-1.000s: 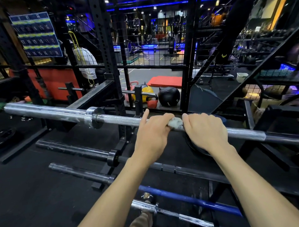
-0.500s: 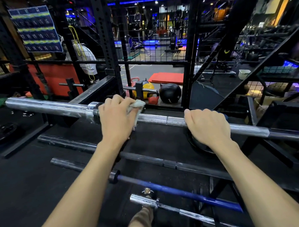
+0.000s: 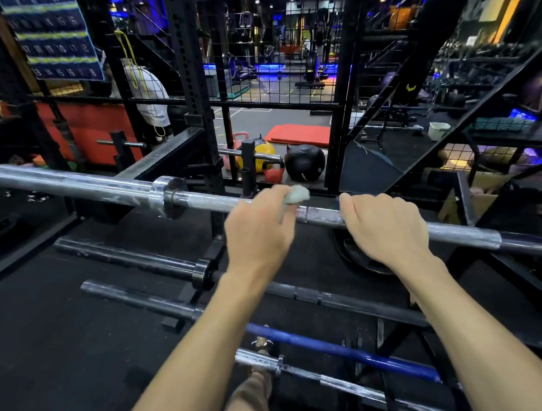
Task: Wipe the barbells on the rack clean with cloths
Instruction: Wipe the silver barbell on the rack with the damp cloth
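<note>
A long silver barbell (image 3: 76, 186) lies across the top of the black rack, running from far left to right. My left hand (image 3: 258, 230) wraps a small pale cloth (image 3: 297, 194) around its shaft, just right of the collar (image 3: 167, 197). My right hand (image 3: 385, 228) grips the knurled shaft a short way to the right. Below lie a dark barbell (image 3: 126, 258), a second dark barbell (image 3: 137, 299), a blue barbell (image 3: 341, 350) and a chrome barbell (image 3: 342, 382).
A black upright post (image 3: 196, 93) and mesh wall stand behind the bar. Kettlebells (image 3: 273, 172) and a black medicine ball (image 3: 305, 163) sit on the floor beyond. A weight plate (image 3: 352, 257) lies under my right hand. My foot (image 3: 253, 395) shows at the bottom.
My left hand slid with the cloth left to the collar, then back right toward my right hand. My right hand kept its grip in place.
</note>
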`<state>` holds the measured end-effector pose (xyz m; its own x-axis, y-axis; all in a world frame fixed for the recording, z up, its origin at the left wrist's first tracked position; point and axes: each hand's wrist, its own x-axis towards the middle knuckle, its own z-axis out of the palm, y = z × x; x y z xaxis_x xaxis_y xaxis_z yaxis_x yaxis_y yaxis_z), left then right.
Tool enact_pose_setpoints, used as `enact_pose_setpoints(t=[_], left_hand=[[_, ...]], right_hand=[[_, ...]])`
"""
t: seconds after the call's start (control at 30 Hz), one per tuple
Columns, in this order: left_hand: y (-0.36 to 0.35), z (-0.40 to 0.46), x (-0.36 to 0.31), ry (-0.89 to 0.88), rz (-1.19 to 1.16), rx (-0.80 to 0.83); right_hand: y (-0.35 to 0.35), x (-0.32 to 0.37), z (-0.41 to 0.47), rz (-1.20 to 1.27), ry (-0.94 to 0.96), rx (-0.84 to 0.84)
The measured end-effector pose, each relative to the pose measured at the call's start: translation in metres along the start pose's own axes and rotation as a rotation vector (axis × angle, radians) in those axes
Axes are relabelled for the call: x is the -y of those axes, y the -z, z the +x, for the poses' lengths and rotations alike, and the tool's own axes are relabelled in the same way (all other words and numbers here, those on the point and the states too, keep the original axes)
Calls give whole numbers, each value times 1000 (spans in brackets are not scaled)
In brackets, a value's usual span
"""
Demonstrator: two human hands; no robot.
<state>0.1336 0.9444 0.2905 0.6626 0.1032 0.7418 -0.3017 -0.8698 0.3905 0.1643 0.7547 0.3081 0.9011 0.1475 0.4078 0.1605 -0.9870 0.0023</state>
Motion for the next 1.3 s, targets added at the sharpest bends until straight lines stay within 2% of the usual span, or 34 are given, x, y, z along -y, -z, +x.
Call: enact_pose_setpoints(t=[0.07, 0.17, 0.27, 0.37, 0.47, 0.6, 0.7, 0.8, 0.93, 1.03, 1.1, 1.2, 1.3], left_hand=[[15, 7, 25, 127, 90, -60], [23, 7, 37, 288, 59, -130], [2, -4, 0, 210, -24, -111], [-18, -17, -31, 93, -194, -10], [-15, -15, -22, 57, -213, 29], [14, -2, 43, 219, -58, -125], [29, 2, 82, 334, -55, -252], [10, -4, 54, 360, -115, -285], [-20, -31, -4, 207, -319, -145], [-12, -29, 7, 114, -268, -88], [0, -19, 30, 147, -188, -109], [14, -7, 66, 312, -172, -221], [4, -15, 45, 339, -171, -303]], right_hand=[[2, 1, 0, 12, -5, 8], [2, 4, -1, 8, 5, -5], [1, 6, -2, -20, 33, -24], [0, 4, -1, -26, 46, -18], [2, 0, -1, -27, 34, 6], [6, 0, -5, -56, 21, 45], [8, 3, -5, -64, 22, 44], [11, 8, -7, -98, 50, 43], [12, 9, -7, -106, 50, 55], [14, 6, -8, -84, 43, 58], [16, 6, -10, -69, 40, 76], [18, 9, -11, -85, 33, 85], [21, 15, -11, -72, 7, 84]])
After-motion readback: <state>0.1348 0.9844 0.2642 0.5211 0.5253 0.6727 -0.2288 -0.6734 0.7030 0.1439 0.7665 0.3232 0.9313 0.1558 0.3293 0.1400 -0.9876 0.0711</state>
